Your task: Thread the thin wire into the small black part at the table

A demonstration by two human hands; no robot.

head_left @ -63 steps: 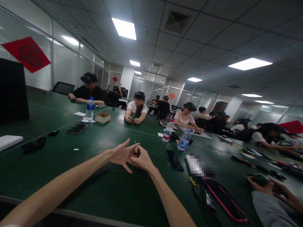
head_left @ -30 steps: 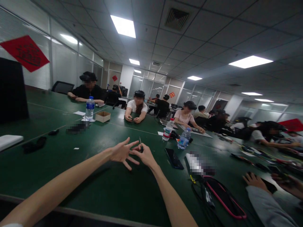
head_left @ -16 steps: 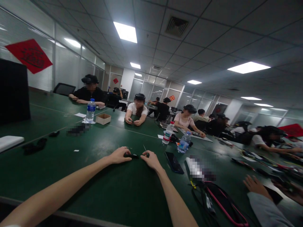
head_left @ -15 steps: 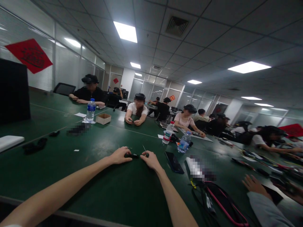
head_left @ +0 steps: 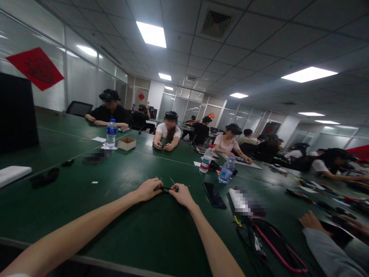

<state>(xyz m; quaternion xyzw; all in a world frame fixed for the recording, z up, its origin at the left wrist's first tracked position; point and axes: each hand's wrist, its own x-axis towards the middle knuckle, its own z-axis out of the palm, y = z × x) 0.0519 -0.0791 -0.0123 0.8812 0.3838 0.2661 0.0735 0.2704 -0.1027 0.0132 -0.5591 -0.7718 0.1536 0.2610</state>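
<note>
Near the middle of the green table [head_left: 121,219], my left hand [head_left: 150,189] is closed on one end of a small black piece [head_left: 165,190] with light marks on it. Its exact kind is too small to make out. My right hand [head_left: 182,195] is closed on what looks like a small screwdriver [head_left: 172,180], its thin metal shaft pointing up and to the left and its dark handle partly hidden by my fingers. The right fingertips are at the black piece's right end; whether they grip it too, I cannot tell.
Right of my hands lie a black phone [head_left: 214,195], a white item [head_left: 239,201] and a pink-edged black case [head_left: 279,243]. Beyond stand water bottles [head_left: 226,170] and a cardboard box [head_left: 127,144]. A co-worker's hand [head_left: 313,223] rests at the right; other people sit around the table.
My right hand has moved left, closing the gap to the black piece and my left hand. The tool is still in it. The camera view has shifted slightly.
</note>
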